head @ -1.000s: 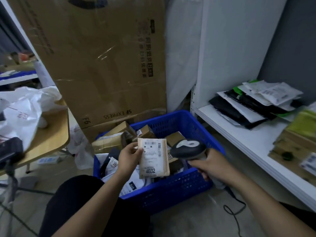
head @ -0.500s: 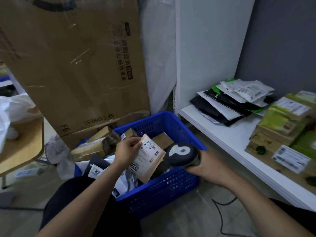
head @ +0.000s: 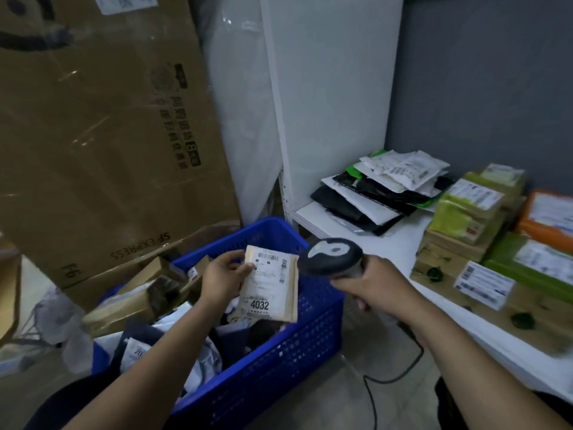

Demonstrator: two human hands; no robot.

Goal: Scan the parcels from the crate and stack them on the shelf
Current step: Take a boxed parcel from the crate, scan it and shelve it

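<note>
Parcel in hand: one. The padded parcel is held above the right half of the blue crate, clear of its contents. Its long axis runs nearly upright, the top tipped slightly left. The label faces the camera, barcode at the upper end and "4032" near the lower end.

The left hand holds it by the left edge: fingers grasping behind, thumb on the label face.

Scanner: one, above the crate's right rim, head pointing left at the parcel's upper right corner. Whether head and parcel touch cannot be told. The right hand has its fingers clenched round the handle, which is mostly hidden. One cable trails on the floor right of the crate.

Crate: one. The parcels inside overlap and lie partly under the left forearm, so no count is possible.

The shelf, right of the crate, carries one pile of flat mailers and a group of boxes, blurred and cut off at the frame edge.

One large cardboard box leans behind the crate.
</note>
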